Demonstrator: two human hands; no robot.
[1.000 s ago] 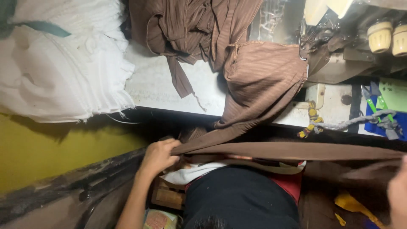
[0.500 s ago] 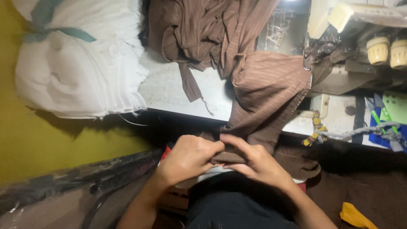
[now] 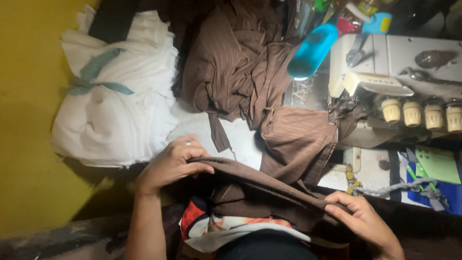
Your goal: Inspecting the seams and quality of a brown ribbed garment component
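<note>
We find the brown cloth [image 3: 260, 185] stretched over the lap below the counter [image 3: 240, 139], its long edge running down from the left hand [image 3: 168, 163] to the right hand [image 3: 361, 219]; each grip is clamped on that edge.

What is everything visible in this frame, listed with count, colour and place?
brown cloth: one strip, brown, stretched between both hands near the bottom
cloth pile: one heap, brown striped, top middle of the table
white bundle: one, white, tied with a teal band, left on the table
sewing machine: one, off-white, upper right
knobs: four, cream, in a row on the machine front
blue bottle: one, bright blue, beside the machine
scissors: one pair, green-handled, right edge
table: one, whitish, centre
left hand: one, ring on a finger, gripping the strip's left end
right hand: one, pinching the strip's right end
</note>
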